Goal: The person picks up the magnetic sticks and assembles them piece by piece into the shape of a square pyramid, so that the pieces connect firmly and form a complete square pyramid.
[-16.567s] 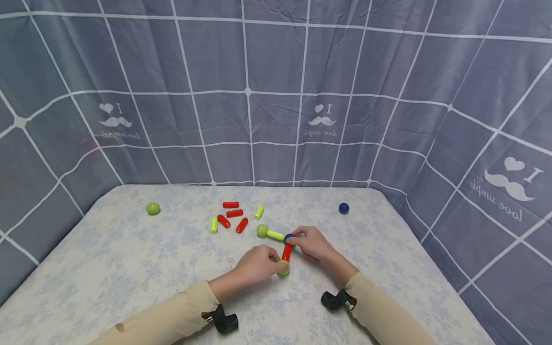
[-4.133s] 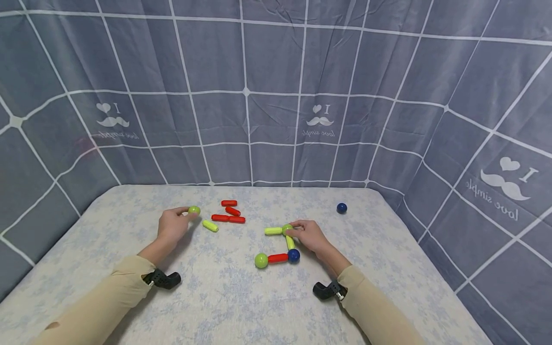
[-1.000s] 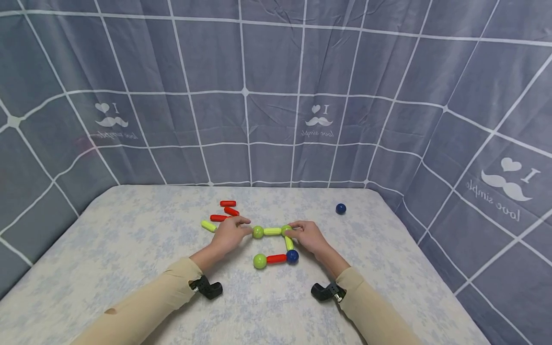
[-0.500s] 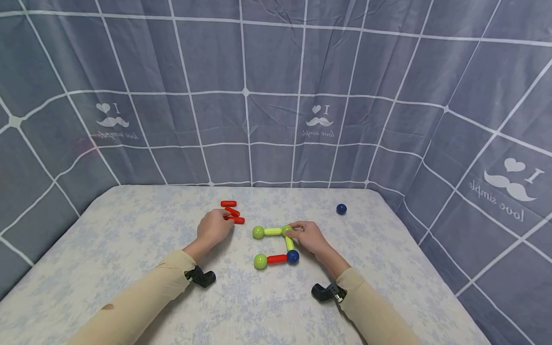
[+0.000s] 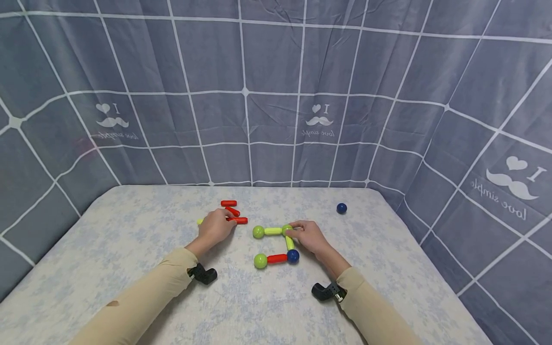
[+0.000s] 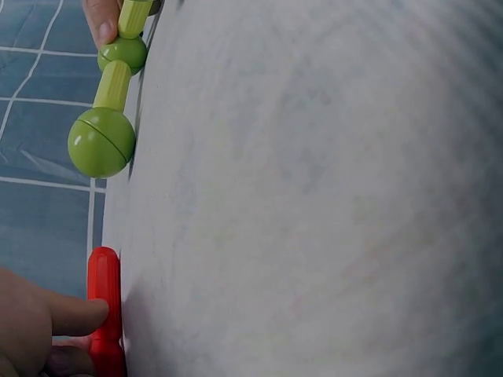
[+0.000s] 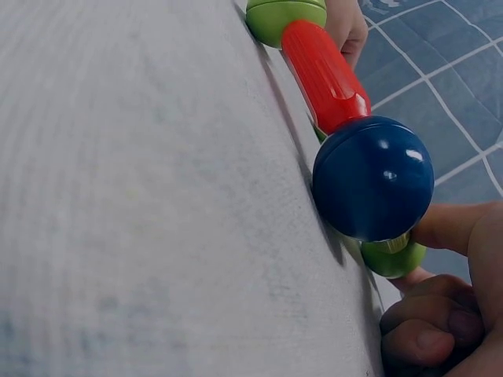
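Glossy plastic rods and balls lie mid-table on the floral cloth point(image 5: 129, 249). The left hand point(image 5: 215, 228) pinches a smooth red rod point(image 5: 239, 220); the right hand point(image 5: 309, 236) grasps the green corner ball point(image 5: 287, 230).

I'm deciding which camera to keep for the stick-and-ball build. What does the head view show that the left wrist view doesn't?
Only the head view shows the right hand whole, the blue ball in the frame, the loose blue ball and the table whole. Only the left wrist view shows a left fingertip touching a red stick up close. Both show the green ball and the yellow-green stick.
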`<state>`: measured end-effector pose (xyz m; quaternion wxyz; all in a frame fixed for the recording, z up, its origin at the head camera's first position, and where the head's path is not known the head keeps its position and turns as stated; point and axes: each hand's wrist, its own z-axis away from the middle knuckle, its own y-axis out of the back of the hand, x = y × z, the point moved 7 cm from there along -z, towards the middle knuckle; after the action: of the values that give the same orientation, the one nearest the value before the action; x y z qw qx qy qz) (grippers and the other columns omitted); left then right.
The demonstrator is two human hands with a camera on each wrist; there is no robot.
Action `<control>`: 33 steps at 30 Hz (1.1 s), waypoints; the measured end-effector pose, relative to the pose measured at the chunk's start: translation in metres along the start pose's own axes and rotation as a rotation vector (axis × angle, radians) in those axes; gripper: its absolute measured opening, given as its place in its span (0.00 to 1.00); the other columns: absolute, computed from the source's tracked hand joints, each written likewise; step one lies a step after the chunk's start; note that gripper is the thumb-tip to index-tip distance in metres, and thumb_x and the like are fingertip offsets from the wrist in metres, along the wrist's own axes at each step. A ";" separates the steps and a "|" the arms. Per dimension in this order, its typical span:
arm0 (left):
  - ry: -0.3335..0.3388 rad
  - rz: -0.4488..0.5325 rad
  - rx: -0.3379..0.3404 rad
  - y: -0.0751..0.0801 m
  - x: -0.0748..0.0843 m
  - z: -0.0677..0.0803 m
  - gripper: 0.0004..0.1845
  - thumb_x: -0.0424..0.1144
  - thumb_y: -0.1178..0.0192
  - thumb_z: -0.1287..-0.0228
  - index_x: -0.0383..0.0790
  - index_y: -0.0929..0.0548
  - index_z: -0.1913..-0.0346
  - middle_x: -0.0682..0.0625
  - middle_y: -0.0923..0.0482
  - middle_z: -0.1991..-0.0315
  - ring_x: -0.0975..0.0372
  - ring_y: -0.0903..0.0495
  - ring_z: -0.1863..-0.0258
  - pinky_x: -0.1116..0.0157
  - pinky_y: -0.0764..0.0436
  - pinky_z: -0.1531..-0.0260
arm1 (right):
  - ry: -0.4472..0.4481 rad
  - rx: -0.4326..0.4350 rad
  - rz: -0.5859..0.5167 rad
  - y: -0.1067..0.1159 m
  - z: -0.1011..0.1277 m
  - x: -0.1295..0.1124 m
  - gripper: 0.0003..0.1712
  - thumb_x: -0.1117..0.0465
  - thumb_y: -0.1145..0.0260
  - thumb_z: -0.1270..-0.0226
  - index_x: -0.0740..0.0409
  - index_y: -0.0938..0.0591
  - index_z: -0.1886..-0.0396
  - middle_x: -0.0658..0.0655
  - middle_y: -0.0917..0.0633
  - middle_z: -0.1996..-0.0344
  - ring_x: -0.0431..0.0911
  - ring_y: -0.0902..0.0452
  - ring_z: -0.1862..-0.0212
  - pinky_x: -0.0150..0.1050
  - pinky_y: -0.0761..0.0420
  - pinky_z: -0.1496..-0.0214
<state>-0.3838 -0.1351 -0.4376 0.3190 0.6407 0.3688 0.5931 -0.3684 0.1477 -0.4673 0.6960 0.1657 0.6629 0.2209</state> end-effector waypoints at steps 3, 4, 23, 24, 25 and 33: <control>-0.012 0.028 -0.014 -0.002 0.000 0.000 0.12 0.41 0.35 0.34 0.37 0.11 0.54 0.47 0.14 0.68 0.58 0.24 0.73 0.64 0.31 0.75 | 0.003 0.002 0.004 0.000 0.000 0.000 0.21 0.50 0.28 0.37 0.55 0.13 0.48 0.53 0.20 0.62 0.44 0.35 0.68 0.37 0.35 0.69; -0.018 0.035 -0.020 -0.003 0.000 0.000 0.12 0.41 0.35 0.34 0.36 0.12 0.56 0.48 0.15 0.70 0.58 0.25 0.74 0.64 0.32 0.74 | 0.002 0.001 0.005 0.000 0.000 0.000 0.21 0.50 0.28 0.37 0.55 0.13 0.48 0.53 0.20 0.62 0.44 0.35 0.68 0.37 0.35 0.69; -0.058 0.087 -0.067 -0.006 0.002 0.006 0.10 0.47 0.33 0.37 0.44 0.12 0.68 0.53 0.17 0.70 0.60 0.25 0.72 0.65 0.30 0.73 | -0.007 -0.004 -0.001 0.001 0.001 -0.001 0.21 0.50 0.28 0.36 0.54 0.13 0.47 0.51 0.25 0.72 0.44 0.37 0.71 0.37 0.36 0.71; -0.060 0.093 -0.073 -0.006 0.003 0.007 0.10 0.47 0.32 0.37 0.45 0.12 0.68 0.53 0.18 0.72 0.60 0.25 0.73 0.65 0.31 0.73 | -0.009 -0.004 -0.002 0.001 0.001 0.000 0.21 0.50 0.28 0.36 0.54 0.13 0.47 0.51 0.25 0.72 0.44 0.37 0.71 0.37 0.36 0.70; -0.062 0.098 -0.076 -0.006 0.003 0.008 0.10 0.47 0.32 0.38 0.45 0.12 0.69 0.53 0.18 0.73 0.60 0.26 0.74 0.65 0.32 0.74 | -0.008 -0.004 0.000 0.001 0.001 0.000 0.21 0.49 0.28 0.36 0.54 0.13 0.47 0.50 0.25 0.72 0.43 0.36 0.71 0.37 0.36 0.70; -0.052 0.115 -0.107 -0.007 0.006 0.015 0.12 0.47 0.31 0.39 0.45 0.15 0.75 0.55 0.24 0.82 0.63 0.31 0.82 0.66 0.36 0.80 | -0.015 -0.013 -0.003 0.000 0.000 0.000 0.21 0.49 0.28 0.36 0.53 0.13 0.48 0.52 0.21 0.64 0.44 0.34 0.68 0.38 0.35 0.68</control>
<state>-0.3698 -0.1259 -0.4416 0.3278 0.6578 0.2908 0.6126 -0.3682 0.1477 -0.4668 0.7024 0.1618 0.6563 0.2231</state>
